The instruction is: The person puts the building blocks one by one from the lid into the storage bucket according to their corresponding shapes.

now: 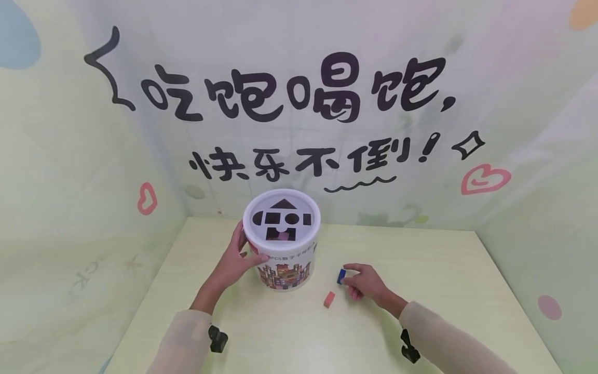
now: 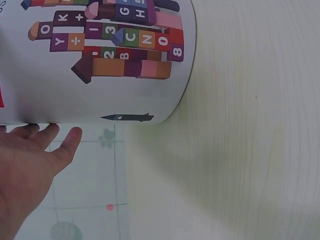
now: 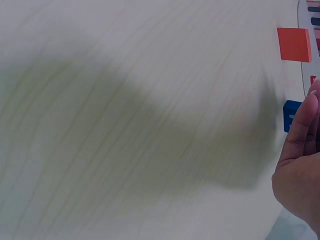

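A white plastic bucket (image 1: 285,267) with a shape-sorter lid (image 1: 282,218) stands upright on the table, printed with colourful letter and number blocks. My left hand (image 1: 235,262) holds its left side, thumb at the front and the other fingers partly hidden round the side. To the right of the bucket, my right hand (image 1: 366,283) pinches a small blue block (image 1: 341,276) between thumb and index finger, at the tabletop. Closer to me lies a small red-orange block (image 1: 329,299), also seen as a red face (image 3: 294,44) in the right wrist view.
The pale wood-grain table (image 1: 289,332) runs back to a printed cloth wall (image 1: 289,140) with large black lettering. More cloth closes in the left and right sides. Dark wrist mounts (image 1: 217,339) hang below both sleeves.
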`<state>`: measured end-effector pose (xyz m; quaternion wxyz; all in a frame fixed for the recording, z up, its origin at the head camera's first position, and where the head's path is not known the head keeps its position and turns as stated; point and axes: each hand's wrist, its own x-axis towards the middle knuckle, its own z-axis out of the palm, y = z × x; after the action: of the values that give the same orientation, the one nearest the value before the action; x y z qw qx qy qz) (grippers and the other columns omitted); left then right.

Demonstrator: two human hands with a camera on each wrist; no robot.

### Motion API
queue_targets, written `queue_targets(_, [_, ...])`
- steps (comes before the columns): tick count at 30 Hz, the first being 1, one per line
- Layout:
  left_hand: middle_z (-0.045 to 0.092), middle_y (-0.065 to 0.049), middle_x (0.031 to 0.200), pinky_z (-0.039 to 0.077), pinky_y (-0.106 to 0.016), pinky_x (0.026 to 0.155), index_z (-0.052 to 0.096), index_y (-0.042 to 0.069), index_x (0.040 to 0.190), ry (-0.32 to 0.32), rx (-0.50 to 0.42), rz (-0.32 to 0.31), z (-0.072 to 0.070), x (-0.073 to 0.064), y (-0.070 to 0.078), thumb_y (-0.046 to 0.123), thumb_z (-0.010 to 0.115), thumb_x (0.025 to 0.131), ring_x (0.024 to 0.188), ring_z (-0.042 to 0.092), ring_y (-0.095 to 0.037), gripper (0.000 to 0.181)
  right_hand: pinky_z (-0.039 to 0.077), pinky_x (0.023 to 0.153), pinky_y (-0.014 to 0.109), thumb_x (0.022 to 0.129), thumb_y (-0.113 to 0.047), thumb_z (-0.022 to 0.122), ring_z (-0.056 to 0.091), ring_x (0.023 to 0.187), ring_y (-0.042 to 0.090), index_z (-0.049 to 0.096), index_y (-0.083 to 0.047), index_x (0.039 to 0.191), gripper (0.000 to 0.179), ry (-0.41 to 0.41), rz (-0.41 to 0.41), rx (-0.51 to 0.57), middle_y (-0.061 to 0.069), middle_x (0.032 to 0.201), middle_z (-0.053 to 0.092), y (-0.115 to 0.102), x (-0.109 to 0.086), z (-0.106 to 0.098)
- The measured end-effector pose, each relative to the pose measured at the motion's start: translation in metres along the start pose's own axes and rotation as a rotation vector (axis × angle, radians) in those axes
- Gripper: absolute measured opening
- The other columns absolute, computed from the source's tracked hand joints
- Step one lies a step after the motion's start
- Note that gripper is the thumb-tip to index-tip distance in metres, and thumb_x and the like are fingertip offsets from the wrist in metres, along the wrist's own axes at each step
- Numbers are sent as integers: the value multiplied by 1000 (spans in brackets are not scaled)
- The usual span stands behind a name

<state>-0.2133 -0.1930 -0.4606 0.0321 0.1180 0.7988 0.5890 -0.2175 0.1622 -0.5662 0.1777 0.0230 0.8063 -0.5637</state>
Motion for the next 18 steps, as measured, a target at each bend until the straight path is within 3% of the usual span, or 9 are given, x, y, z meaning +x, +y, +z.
queue_targets(18, [25,-12,159,25,-71,106,10,21,156,1,-3,4,0,0,0,21,78,83,147,18,-40,100,53,46,29,91,-10,64,55,44,14,57,2,130,41,31,-21,-62,5,56,60,5,0,5])
